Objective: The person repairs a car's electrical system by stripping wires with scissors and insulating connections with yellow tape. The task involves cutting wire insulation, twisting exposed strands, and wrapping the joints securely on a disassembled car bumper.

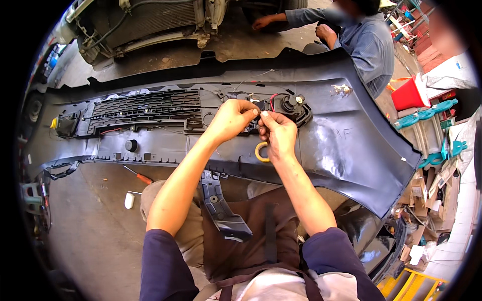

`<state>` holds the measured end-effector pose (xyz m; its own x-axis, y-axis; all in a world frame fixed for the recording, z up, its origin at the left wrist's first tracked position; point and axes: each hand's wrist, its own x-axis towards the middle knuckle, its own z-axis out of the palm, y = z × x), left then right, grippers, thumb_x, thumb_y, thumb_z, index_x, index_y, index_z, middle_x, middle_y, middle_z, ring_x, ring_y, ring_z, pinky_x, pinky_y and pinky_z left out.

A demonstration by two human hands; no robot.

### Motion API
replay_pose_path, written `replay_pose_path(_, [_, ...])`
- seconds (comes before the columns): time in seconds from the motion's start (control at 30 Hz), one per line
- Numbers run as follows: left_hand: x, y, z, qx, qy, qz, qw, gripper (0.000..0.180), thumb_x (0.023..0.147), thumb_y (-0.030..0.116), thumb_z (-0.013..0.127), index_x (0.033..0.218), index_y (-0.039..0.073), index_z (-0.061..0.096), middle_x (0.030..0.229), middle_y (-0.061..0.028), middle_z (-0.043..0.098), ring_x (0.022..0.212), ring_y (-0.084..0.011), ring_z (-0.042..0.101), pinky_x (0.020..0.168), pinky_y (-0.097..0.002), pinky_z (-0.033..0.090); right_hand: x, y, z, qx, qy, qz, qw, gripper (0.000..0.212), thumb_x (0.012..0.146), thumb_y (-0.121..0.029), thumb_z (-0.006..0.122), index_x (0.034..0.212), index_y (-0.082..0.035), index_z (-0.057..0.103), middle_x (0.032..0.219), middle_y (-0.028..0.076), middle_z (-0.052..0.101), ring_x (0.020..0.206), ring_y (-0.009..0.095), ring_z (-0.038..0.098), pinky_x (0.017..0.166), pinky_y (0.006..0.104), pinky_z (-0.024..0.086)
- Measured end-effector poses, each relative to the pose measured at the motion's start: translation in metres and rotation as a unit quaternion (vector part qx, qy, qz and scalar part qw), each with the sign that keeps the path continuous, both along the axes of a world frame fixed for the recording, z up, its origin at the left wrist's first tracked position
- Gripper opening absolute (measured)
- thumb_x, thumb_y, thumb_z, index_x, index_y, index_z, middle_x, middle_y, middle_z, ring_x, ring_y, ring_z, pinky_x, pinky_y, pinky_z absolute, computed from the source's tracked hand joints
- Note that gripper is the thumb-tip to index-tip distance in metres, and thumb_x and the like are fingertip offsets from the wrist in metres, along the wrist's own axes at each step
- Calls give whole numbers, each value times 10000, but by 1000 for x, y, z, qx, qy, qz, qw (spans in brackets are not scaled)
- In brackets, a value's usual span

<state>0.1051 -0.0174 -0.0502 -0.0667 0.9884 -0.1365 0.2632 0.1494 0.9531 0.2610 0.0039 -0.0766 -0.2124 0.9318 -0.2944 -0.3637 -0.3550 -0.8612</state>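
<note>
- At the centre of the frame, the left hand (233, 119) brings its thumb and fingertips together in a narrow pinch; the right hand (279, 131), just beside it, pinches too, thumb uppermost.
- Between their tips sits what looks like a thin, dark, flexible strand (259, 115); whether it is wire or tape, I cannot tell from here. I'd judge it light and limp, best taken close to the working point by the very fingertips, with no hard tugging.
- Just under the right fingers is a yellow ring-shaped roll (261, 152), probably tape: light, firm, easily gripped by its rim. Whether those fingers hold it is unclear.
- Right of centre, above the hands, is a round black plastic lamp housing (290, 103) with a short red wire (272, 102). The housing looks stiff; I'd hold its body and spare the wire.
- All this rests on a long, glossy black plastic bumper (326, 145) spanning the frame, inner side showing. It seems light for its size but floppy and slick, better lifted at both ends by its edges.
</note>
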Motion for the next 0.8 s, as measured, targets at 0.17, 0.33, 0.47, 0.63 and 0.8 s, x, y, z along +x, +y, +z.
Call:
replay_pose_path(0.17, [9, -7, -4, -54, -170, 17, 984, 295, 964, 157, 648, 1175, -43, 696, 728, 27, 591, 595, -45, 451, 538, -211, 364, -4, -13, -4, -152, 174, -39, 972, 128, 955, -132, 687, 965, -7, 660, 797, 49, 635, 599, 124, 529, 524, 261, 415])
replay_pose_path(0.33, [12, -9, -14, -43, -238, 46, 969, 302, 941, 184, 710, 1149, -34, 711, 747, 38, 613, 579, -24, 402, 524, -192, 314, 6, -14, -5, -90, 175, 19, 980, 156, 960, -138, 677, 998, 13, 680, 770, 37, 639, 588, 107, 554, 499, 244, 426])
replay_pose_path(0.47, [25, -8, -21, -22, -210, 76, 974, 280, 931, 213, 721, 1099, -11, 742, 714, 34, 605, 572, -36, 410, 519, -210, 305, 23, -7, -13, -5, 80, 26, 996, 175, 971, -135, 653, 1025, 26, 696, 750, 42, 658, 553, 97, 567, 474, 240, 437])
replay_pose_path(0.63, [32, -11, -15, -14, -168, 95, 981, 273, 934, 200, 710, 1100, -14, 744, 699, 26, 590, 576, -42, 412, 524, -213, 317, 29, -15, -24, 96, -38, -16, 995, 172, 979, -126, 631, 1030, 25, 693, 721, 53, 658, 536, 84, 568, 484, 261, 442])
replay_pose_path(0.8, [32, -12, -8, -34, -176, 93, 979, 255, 948, 164, 685, 1112, -26, 730, 665, 34, 538, 573, -49, 441, 518, -218, 344, 23, -21, -13, 416, -294, -101, 854, 153, 902, -91, 682, 1030, -42, 613, 915, 130, 649, 786, 359, 668, 651, 438, 534])
